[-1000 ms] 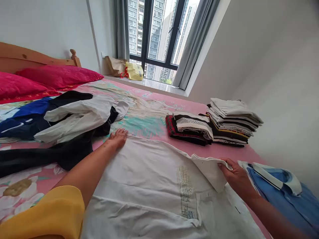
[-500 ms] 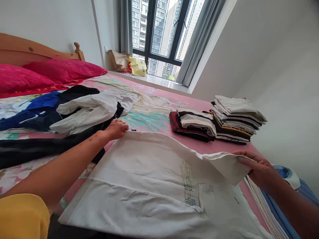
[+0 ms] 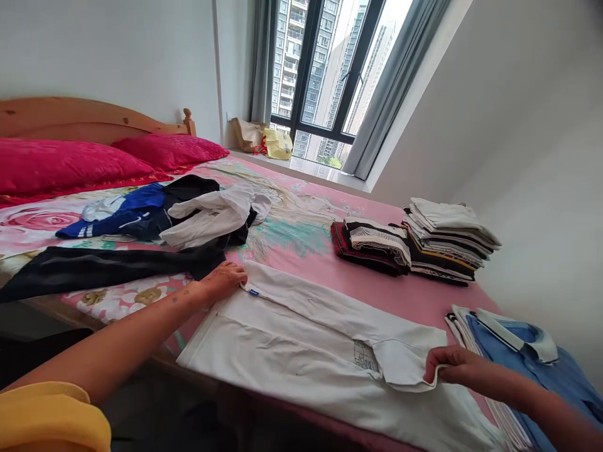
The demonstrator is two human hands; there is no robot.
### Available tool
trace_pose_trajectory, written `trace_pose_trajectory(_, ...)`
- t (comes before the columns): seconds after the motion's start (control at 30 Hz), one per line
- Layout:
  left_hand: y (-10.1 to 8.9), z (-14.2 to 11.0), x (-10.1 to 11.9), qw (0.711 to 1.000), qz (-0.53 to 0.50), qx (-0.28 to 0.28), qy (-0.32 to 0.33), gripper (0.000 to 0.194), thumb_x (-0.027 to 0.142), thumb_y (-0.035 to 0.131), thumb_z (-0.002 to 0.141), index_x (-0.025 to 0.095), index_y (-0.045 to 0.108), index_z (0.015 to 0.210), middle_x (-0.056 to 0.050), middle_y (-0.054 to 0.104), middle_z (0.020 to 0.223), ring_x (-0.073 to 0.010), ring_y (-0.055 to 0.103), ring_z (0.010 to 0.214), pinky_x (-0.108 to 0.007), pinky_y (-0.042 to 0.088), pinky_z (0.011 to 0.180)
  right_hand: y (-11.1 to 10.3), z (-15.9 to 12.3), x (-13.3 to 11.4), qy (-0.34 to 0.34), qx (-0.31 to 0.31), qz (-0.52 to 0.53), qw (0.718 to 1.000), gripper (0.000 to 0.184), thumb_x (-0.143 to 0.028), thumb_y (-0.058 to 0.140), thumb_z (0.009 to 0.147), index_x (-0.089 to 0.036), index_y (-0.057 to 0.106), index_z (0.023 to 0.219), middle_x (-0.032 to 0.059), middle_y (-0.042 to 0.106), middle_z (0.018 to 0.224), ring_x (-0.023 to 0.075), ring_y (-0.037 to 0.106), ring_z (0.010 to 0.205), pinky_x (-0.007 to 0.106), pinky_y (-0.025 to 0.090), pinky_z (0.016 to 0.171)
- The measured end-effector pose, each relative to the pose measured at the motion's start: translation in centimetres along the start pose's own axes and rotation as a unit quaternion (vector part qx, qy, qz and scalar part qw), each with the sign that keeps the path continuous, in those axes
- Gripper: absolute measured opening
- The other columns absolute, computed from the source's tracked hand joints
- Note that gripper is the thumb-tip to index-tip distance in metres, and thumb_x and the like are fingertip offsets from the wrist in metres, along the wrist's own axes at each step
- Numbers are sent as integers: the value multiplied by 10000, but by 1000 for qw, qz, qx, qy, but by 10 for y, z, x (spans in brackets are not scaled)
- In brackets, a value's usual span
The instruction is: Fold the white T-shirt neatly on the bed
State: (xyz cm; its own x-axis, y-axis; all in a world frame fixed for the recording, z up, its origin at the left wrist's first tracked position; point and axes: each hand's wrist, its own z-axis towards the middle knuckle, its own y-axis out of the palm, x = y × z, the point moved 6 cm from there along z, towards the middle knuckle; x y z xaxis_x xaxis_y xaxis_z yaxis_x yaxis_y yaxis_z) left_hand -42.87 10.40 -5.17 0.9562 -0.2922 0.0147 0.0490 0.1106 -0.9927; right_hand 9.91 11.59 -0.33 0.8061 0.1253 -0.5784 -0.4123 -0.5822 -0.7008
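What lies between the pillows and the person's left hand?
The head view shows a loose heap of clothes, blue, black and white, between the pillows and the left hand.

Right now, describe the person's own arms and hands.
The left arm wears a hemmed mustard-yellow cloth sleeve and bears small dark marks. The left hand and right hand wear no gloves. No sleeve shows on the right arm.

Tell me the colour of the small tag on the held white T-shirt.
The tag is blue; see head view.

Shirt on bed, pillows left
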Motion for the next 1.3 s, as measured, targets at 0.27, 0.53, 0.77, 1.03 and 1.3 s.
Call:
trace_pose_trajectory(0.27, -16, -16, 2, 999, -17, 23, 37, 231, 146, 494, 709, 264, 669, 804, -16, 640, 841, -184, 569, 874, -338, 363, 894, 6, 3, 12, 31, -115, 42, 992, 210, -306, 529, 643, -227, 694, 746, 45, 626, 727, 186, 562, 700, 282, 437, 665)
trace_pose_trajectory(0.53, -11, 14, 38, 992, -109, 50, 40, 347, 65, 412, 751, 239, 674, 897, -29, 642, 963, -167, 561, 953, -300, 411, 898, -5, 32, -47, -71, 84, -28, 994, 320, -480, 458, 800, -228, 651, 839, 50, 656, 836, 205, 597, 790, 316, 464, 746)
trace_pose_trajectory(0.77, 18, 44, 100, 979, -139, -33, 144, 377, 127, 364, 855, 251, 636, 1084, -48, 619, 1175, -169, 535, 1089, -307, 380, 965, 69, 83, -96, -192, 66, -176, 963, 499, -459, 276, 915, -182, 497, 1266, 97, 486, 1330, 220, 431, 1235, 391, 317, 1054)
trace_pose_trajectory(1.03, 49, 46, 20, 979, -120, -156, -52, 700, 613, 343, 836, 294, 204, 1443, -58, 159, 1525, -247, 71, 1410, -539, -58, 1090, 70, 153, -8, -6, 48, -291, 955, 684, -521, 237, 901, -146, 139, 1465, 76, 70, 1517, 254, 66, 1395, 517, 117, 1115)
trace_pose_trajectory(1.3, 17, 72, 58, 989, -103, -99, -37, 583, 316, 496, 788, 254, 404, 1360, -73, 310, 1480, -249, 231, 1377, -573, -21, 1091, 61, 155, -47, -123, 123, -259, 950, 615, -453, 290, 905, -104, 305, 1411, 115, 259, 1476, 234, 202, 1372, 436, 199, 1122)
